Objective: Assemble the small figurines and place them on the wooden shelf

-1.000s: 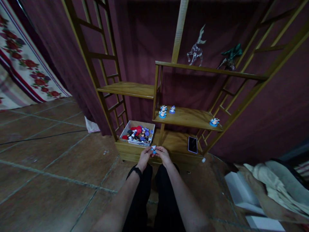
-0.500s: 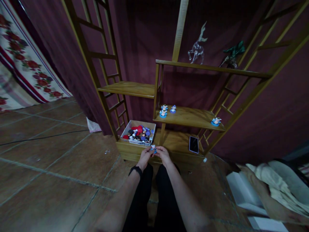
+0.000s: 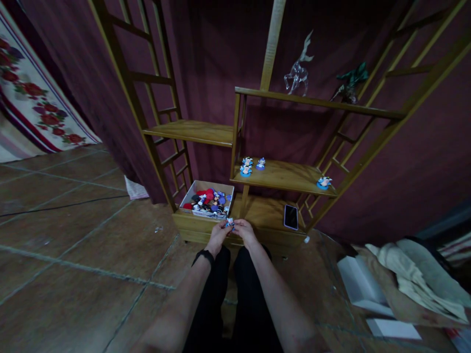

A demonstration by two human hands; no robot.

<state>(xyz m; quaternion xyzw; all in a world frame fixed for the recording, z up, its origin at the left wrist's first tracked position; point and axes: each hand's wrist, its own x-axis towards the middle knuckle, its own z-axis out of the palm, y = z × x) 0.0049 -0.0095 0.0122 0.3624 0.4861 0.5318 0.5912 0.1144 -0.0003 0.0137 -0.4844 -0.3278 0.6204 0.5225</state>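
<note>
Between my two hands, in front of the lower shelf, is a small toy figurine (image 3: 230, 222) with a white top and a blue base. My left hand (image 3: 218, 236) pinches it from the left, and my right hand (image 3: 244, 231) has its fingers closed on its right side. Just beyond them stands an open cardboard box (image 3: 187, 200) holding many red, purple, black and white figurines. On the middle shelf (image 3: 283, 175), several similar figurines (image 3: 246, 170) stand at the left, one of them purple (image 3: 261, 163), and another figurine (image 3: 324, 183) stands at the right end.
A phone (image 3: 290, 217) lies on the lower shelf at the right. Higher up stand a clear deer ornament (image 3: 297, 76) and a green ornament (image 3: 351, 83). White boxes (image 3: 362, 284) and cloth (image 3: 408, 274) are on the right. A cable (image 3: 66, 205) crosses the tiled floor.
The camera view has shifted slightly, so the shelf appears a little further left. Both hands stay on the figurine, with hardly any change in grip.
</note>
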